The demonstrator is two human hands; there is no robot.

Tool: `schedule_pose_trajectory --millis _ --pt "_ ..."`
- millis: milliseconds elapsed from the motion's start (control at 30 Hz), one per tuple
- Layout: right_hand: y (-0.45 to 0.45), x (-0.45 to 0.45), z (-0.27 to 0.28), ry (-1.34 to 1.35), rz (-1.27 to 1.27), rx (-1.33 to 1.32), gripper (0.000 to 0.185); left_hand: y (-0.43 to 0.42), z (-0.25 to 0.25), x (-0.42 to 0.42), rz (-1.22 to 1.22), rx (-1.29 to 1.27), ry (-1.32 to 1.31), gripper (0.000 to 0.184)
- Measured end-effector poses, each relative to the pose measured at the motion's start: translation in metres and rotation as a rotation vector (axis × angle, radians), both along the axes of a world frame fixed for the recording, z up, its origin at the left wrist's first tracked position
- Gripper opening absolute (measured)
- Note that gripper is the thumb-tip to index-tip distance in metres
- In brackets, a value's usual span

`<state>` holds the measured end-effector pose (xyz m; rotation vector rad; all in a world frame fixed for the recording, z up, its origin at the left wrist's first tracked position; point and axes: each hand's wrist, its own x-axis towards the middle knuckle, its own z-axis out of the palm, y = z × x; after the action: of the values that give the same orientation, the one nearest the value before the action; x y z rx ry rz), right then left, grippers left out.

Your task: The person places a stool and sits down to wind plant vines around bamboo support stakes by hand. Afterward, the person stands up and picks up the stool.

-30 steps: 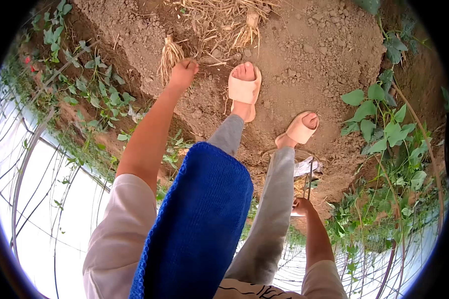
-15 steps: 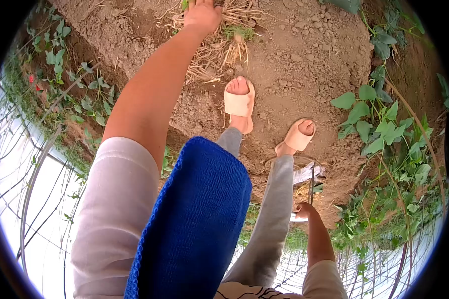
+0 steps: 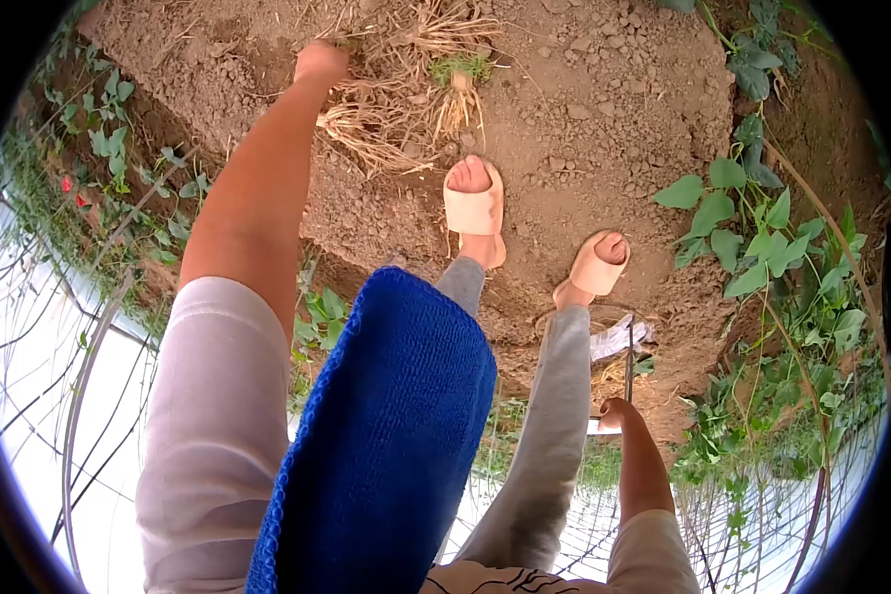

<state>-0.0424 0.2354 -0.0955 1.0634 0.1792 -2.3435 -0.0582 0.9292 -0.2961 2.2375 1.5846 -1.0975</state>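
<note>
My left hand [image 3: 322, 61] is low over the soil at the upper left, beside a pile of dry, pale roots and stalks [image 3: 381, 134]. Its fingers are mostly hidden, so whether it holds anything cannot be made out. A root clump [image 3: 457, 99] with a tuft of green on top lies at the right of the pile. At the lower right, my right hand [image 3: 616, 412] is closed around a tool [image 3: 631, 361] with a thin dark shaft. A pale part of the tool shows beside the fingers.
My sandalled feet [image 3: 474, 211] stand on bare, crumbly soil [image 3: 604, 109]. Leafy vines [image 3: 752, 233] grow along the right, with more greenery at the left. Blue cloth [image 3: 396, 416] hangs across the lower middle. A whitish scrap [image 3: 612, 339] lies behind my feet.
My left hand has gone from near a root bundle up onto the pile with fingers spread, then left to the soil beside it. My right hand keeps hold of the tool.
</note>
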Motion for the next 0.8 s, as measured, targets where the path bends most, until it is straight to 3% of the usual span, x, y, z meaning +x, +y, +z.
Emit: schedule_pose_trajectory --millis 100,133,200,233,300,400,433,500,567,633,800 --pt "-0.008 -0.003 0.001 -0.014 -0.016 0.046 0.055 0.002 0.021 -0.007 0.39 -0.188 -0.325 0.022" --pt "-0.008 -0.003 0.002 -0.012 -0.013 0.046 0.055 0.002 0.021 -0.009 0.393 -0.187 -0.322 0.022" --pt "-0.007 -0.002 0.003 -0.045 -0.023 0.033 0.054 0.003 0.021 -0.011 0.721 -0.289 -0.523 0.022" --pt "-0.008 -0.002 0.001 -0.046 -0.02 0.035 0.054 0.002 0.022 -0.011 0.724 -0.287 -0.525 0.022" --pt "-0.01 -0.004 0.003 -0.011 0.005 0.068 0.05 -0.003 0.024 -0.016 1.105 -0.171 -0.707 0.022" --pt "-0.011 -0.007 0.003 0.048 0.049 0.025 0.042 -0.011 0.038 -0.04 1.214 0.053 -0.821 0.024" --pt "-0.004 -0.005 0.004 0.049 0.048 0.027 0.042 -0.022 0.055 -0.043 1.071 -0.016 -0.829 0.024" --pt "0.01 -0.001 0.01 0.094 0.111 0.041 0.036 -0.055 0.096 -0.035 0.574 -0.315 -0.578 0.048" --pt "0.019 -0.002 0.016 0.05 0.167 0.067 0.035 -0.097 0.121 -0.04 0.403 -0.464 -0.588 0.074" --pt "0.027 -0.002 0.023 0.009 0.191 0.111 0.036 -0.123 0.126 -0.07 0.198 -0.43 -0.493 0.079" --pt "0.035 -0.036 0.036 -0.066 0.417 0.179 0.024 -0.178 0.138 -0.154 0.566 -0.522 -0.329 0.068"
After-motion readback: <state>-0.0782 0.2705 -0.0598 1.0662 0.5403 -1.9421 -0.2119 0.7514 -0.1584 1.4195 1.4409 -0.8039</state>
